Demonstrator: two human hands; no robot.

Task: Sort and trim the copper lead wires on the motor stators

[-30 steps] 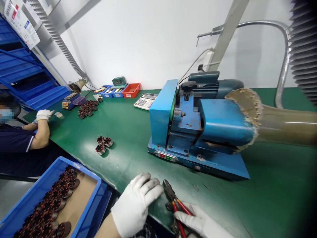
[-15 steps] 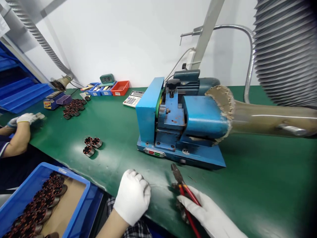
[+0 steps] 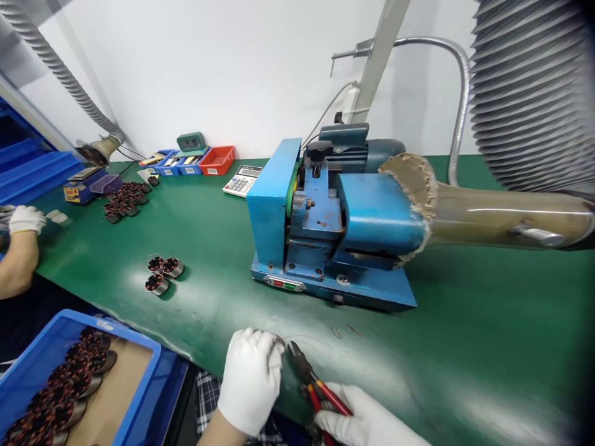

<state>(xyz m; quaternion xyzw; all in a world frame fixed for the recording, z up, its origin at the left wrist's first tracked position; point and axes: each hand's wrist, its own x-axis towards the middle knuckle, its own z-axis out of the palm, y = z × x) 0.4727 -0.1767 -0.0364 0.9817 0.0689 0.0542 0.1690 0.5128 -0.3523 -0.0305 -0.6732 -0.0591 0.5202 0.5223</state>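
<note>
My right hand [image 3: 357, 418], in a white glove, grips red-handled diagonal cutters [image 3: 301, 365]. Their dark jaws point up and left, just right of my left hand and apart from it. Also gloved in white, my left hand [image 3: 251, 378] is closed over something mostly hidden; only a small dark edge shows by the fingertips. A thin wire [image 3: 307, 337] stretches right from near those fingers. Short wire scraps [image 3: 336, 332] lie on the green table just beyond. Three copper-wound stators [image 3: 157, 284] stand together on the table, left of my hands.
A blue grinding machine [image 3: 297, 248] with a duct stands at centre. A blue crate [image 3: 155, 365] of stators sits lower left. Further back are a stator pile [image 3: 125, 199], a calculator [image 3: 242, 183] and a red bin [image 3: 217, 162]. A co-worker's gloved hand [image 3: 26, 220] is at far left.
The cutters in my right hand have moved left, close to my left hand. A dark edge now shows at my left fingertips. The co-worker's hand has drawn left.
</note>
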